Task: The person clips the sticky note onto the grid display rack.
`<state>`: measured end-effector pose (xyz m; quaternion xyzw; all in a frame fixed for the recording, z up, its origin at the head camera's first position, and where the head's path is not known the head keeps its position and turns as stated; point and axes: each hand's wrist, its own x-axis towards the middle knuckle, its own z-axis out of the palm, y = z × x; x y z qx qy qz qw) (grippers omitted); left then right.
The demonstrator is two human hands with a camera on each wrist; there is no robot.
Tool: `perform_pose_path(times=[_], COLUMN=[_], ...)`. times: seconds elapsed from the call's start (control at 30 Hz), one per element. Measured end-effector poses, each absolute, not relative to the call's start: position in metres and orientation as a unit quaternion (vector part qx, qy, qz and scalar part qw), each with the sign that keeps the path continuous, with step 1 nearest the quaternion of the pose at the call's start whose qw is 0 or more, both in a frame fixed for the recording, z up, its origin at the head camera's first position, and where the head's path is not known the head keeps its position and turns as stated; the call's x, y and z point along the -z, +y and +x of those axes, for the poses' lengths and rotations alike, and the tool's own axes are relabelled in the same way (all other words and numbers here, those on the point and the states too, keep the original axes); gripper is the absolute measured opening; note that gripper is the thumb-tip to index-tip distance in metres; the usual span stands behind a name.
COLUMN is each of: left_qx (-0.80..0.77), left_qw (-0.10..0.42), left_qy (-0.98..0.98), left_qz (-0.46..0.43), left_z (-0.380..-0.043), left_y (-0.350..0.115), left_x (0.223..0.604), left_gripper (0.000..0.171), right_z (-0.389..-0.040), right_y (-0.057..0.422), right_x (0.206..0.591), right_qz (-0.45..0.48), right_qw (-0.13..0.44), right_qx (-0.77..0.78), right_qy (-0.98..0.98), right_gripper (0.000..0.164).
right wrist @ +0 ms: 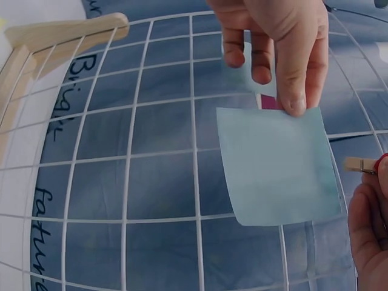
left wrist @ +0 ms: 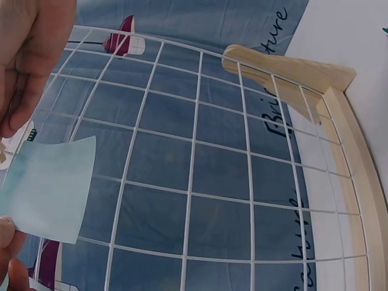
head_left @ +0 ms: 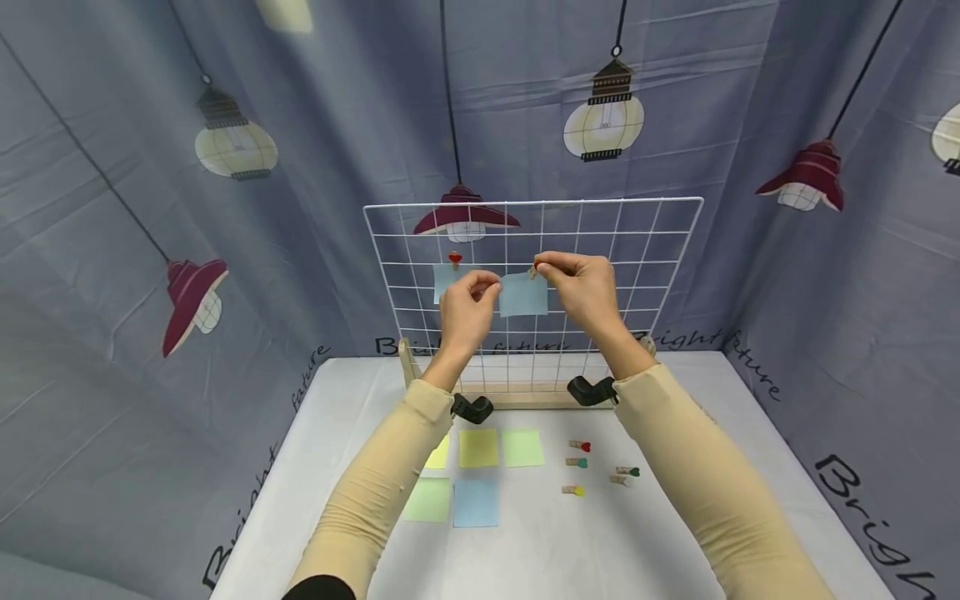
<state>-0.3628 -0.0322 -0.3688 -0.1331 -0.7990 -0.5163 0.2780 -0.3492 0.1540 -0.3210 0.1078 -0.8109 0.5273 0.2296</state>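
At the white wire grid [head_left: 577, 201], my left hand [head_left: 463, 310] pinches a pale-blue square paper note [head_left: 524, 297] near its top-left corner; no long axis. My right hand [head_left: 585, 287] pinches a wooden clothespin with a red heart [right wrist: 361, 164], tip toward the note's top edge, close but apart. White surface [head_left: 540, 550] below carries yellow, green and blue paper notes [head_left: 478, 448], heart-tipped clothespins [head_left: 573, 491]; blue-grey lamp-print curtain [head_left: 315, 217] behind.

Blue-grey curtain [head_left: 337, 125] with printed lamps [head_left: 603, 127] behind white table [head_left: 555, 550]

Head view forward and down from farther back, 2 close wrist views, all sharing wire grid [left wrist: 190, 193]
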Motion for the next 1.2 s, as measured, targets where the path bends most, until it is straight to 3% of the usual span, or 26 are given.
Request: perform_pose_path(times=[0.53, 1.2], left_qx=[0.512, 0.517], left_qw=[0.3, 0.319], left_qy=[-0.799, -0.788], left_qz=[-0.102, -0.1], left_z=[-0.363, -0.364], left_y=[-0.028, -0.024], left_x=[0.358, 0.357], left_gripper=[0.009, 0.009], right_z=[-0.357, -0.356], right_y=[0.137, 0.125], right_x=[0.315, 0.306], right_qz=[0.128, 0.116], right_qw=[0.299, 0.254], right_qx=[-0.508, -0.45], right_qy=[-0.798, -0.848], right_gripper=[0.014, 0.017])
